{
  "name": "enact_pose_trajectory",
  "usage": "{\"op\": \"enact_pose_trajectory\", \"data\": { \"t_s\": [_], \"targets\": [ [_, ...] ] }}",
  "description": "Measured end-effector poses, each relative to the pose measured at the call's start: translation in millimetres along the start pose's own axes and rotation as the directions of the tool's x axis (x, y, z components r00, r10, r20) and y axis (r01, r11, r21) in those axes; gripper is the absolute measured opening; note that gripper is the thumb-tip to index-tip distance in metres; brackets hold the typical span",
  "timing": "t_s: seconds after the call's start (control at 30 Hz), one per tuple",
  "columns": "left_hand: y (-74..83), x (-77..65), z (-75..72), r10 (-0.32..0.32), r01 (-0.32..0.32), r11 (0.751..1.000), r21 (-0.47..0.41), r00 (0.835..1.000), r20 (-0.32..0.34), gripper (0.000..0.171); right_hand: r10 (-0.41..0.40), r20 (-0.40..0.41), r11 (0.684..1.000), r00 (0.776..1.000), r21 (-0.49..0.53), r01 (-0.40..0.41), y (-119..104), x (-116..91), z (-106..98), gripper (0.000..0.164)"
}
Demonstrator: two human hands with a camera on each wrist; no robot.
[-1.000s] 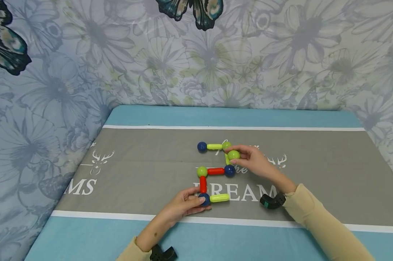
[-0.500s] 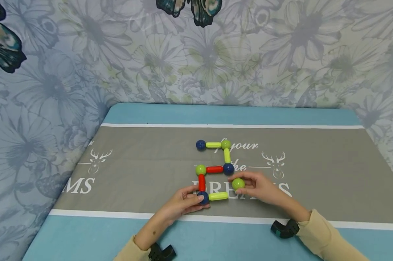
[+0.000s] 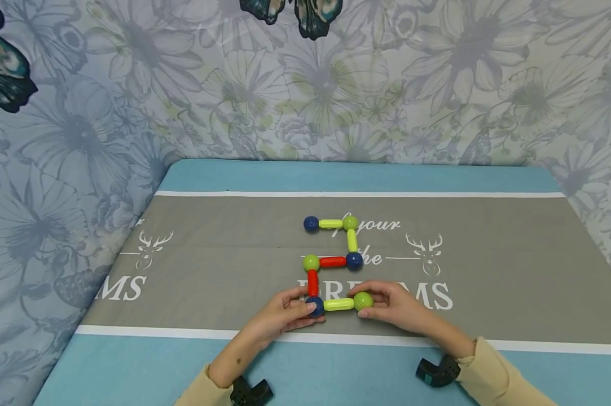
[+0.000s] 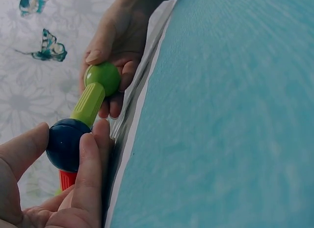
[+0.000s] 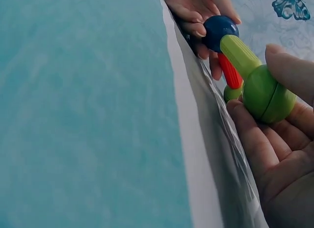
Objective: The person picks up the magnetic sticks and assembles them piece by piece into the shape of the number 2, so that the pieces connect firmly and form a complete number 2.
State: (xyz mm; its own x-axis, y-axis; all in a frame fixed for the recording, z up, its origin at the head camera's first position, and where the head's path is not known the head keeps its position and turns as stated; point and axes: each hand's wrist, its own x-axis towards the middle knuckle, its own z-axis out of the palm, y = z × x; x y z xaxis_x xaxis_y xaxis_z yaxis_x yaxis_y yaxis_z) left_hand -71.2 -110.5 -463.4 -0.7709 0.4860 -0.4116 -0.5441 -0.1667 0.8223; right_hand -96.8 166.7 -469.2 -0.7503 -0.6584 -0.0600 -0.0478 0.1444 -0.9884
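A zigzag chain of toy balls and rods lies on the mat. Its near corner is a blue ball [image 4: 69, 145], which my left hand [image 3: 290, 311] pinches between thumb and fingers. From that ball a yellow-green rod [image 3: 338, 304] runs right and a red rod [image 3: 312, 282] runs away from me. My right hand [image 3: 394, 304] pinches a green ball [image 5: 268, 94], whose side meets the rod's free end. Farther up are another green ball [image 3: 311, 263], a red rod [image 3: 333, 262], a blue ball [image 3: 354, 261], and a yellow-green rod [image 3: 352, 241] leading to the far green ball [image 3: 350, 223].
The chain's far end is a yellow-green rod [image 3: 330, 224] with a blue ball [image 3: 311, 224]. Under everything lies a grey printed mat [image 3: 224, 237] with white borders on a blue table surface [image 3: 183, 366]. Flowered fabric [image 3: 305, 96] rises behind the table.
My right hand has brought its green ball from beside the upper yellow-green rod toward me, down to the near rod's right end. My left hand keeps its hold on the near blue ball.
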Motion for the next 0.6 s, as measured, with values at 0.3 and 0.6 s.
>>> {"op": "enact_pose_trajectory", "data": {
  "t_s": [0.3,0.6],
  "targets": [
    [-1.0,2.4,-0.7,0.014,-0.014,0.999,0.044,1.000,0.004,0.061,0.022,-0.004,0.998,1.000,-0.061,-0.022,-0.1,-2.7,0.0,0.043],
    [-5.5,1.9,-1.4,0.139,-0.127,0.968,0.219,0.989,-0.044,0.062,-0.073,-0.018,0.950,0.997,-0.306,0.064,-0.2,-9.1,1.0,0.042]
  ]
}}
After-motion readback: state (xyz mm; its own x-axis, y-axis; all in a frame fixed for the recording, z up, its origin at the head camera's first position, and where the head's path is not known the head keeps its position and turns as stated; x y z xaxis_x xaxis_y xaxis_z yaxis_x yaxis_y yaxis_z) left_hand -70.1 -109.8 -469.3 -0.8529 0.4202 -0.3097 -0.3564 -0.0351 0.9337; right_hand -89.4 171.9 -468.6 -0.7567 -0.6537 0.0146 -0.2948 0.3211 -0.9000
